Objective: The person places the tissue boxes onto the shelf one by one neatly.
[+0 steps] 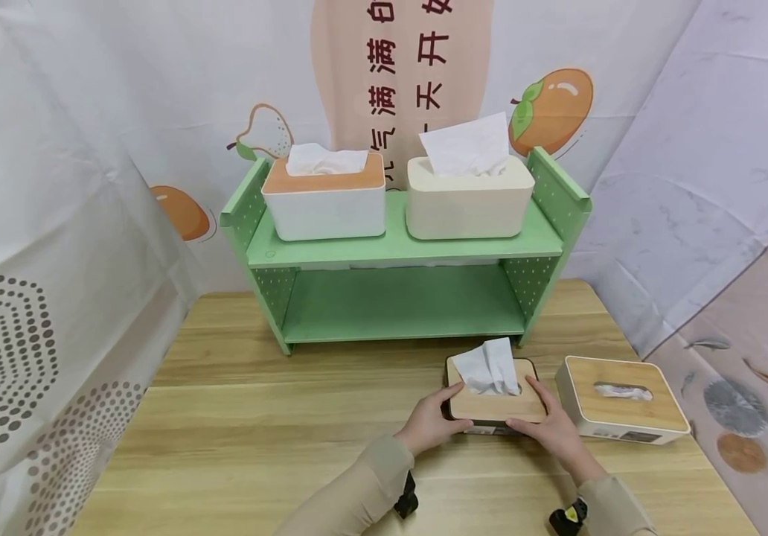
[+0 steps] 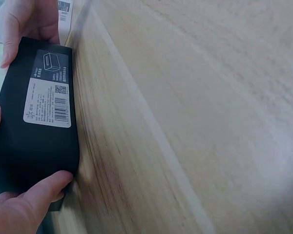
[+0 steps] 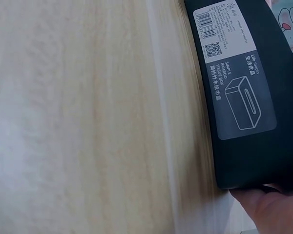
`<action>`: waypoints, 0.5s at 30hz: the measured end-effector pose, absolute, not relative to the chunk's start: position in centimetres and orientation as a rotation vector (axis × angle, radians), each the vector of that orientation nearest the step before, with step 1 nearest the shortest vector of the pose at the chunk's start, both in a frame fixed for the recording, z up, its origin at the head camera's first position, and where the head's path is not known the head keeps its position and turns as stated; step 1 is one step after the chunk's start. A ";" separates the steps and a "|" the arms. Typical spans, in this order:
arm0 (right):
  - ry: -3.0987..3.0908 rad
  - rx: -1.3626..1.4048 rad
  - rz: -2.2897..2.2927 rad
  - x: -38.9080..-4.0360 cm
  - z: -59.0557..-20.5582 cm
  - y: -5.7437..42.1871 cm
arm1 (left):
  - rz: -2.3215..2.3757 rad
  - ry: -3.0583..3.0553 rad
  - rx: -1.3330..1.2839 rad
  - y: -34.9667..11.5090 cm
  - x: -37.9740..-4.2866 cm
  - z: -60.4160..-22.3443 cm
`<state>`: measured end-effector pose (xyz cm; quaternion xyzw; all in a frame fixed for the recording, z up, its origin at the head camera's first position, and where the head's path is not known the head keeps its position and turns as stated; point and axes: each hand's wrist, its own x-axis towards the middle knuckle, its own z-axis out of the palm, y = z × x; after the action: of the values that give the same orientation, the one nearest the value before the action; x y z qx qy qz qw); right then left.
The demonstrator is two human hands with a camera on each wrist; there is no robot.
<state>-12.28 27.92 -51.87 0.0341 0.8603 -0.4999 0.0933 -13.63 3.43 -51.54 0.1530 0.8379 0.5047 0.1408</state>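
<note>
A black tissue box point(image 1: 498, 407) with a light wooden lid is held at its two ends, close to the tabletop; a white tissue point(image 1: 491, 368) sticks up from its slot. My left hand point(image 1: 432, 424) grips the left end, and my right hand point(image 1: 556, 430) grips the right end. From the left wrist, the box's black side point(image 2: 44, 146) shows a printed label point(image 2: 48, 105), with the left thumb at the lower corner. In the right wrist view the same label point(image 3: 239, 87) appears, and part of my right hand point(image 3: 273, 209) touches the box's end.
Just right of the hands stands a white tissue box point(image 1: 625, 394) with a wooden lid. Behind, a green two-tier shelf point(image 1: 404, 301) carries a white box with an orange-brown lid point(image 1: 327, 208) and a cream tissue box point(image 1: 471, 208) on top. Patterned cloth hangs around the wooden table point(image 1: 257, 447).
</note>
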 end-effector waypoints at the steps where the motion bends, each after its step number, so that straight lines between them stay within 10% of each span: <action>1: 2.557 0.093 -1.496 -12.3 -51.9 27.9 | 1.456 2.422 0.442 3.4 -13.6 -51.6; 15: 2.619 0.059 -1.473 -13.0 -50.6 25.8 | 1.500 2.518 0.439 1.4 -13.2 -50.3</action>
<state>-12.99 25.76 -50.61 0.0195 0.8695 -0.4889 0.0679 -13.24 1.44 -50.26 0.1475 0.8463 0.5041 0.0889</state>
